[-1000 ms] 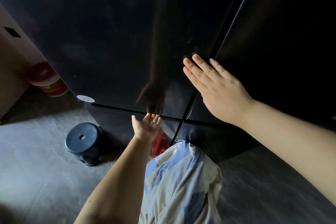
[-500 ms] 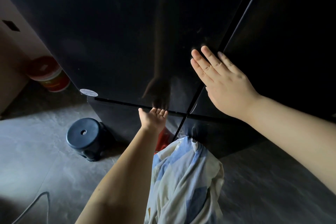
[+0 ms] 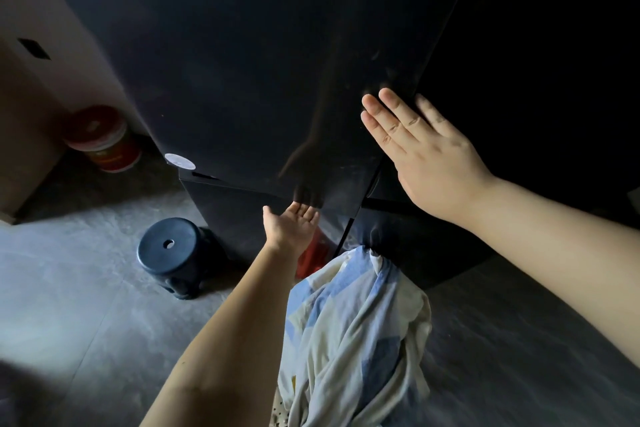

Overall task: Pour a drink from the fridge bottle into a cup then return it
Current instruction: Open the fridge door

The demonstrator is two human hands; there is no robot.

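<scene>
The bottle is out of view, presumably behind the closed fridge [image 3: 242,62] doors. The right hand [image 3: 426,156] lies flat and empty, fingers [image 3: 384,118] straight, across the upright seam [image 3: 444,31] between the 2 doors. The left hand [image 3: 291,225], palm up and empty, reaches the left door's lower edge, likely the pulling spot.

The glossy black fridge [image 3: 242,62] stands upright, seams dividing its 4 doors.

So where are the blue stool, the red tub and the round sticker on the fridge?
blue stool [image 3: 176,258]: head view, on its seat top.
red tub [image 3: 104,140]: head view, on its side.
round sticker [image 3: 179,161]: head view, at its centre.
</scene>
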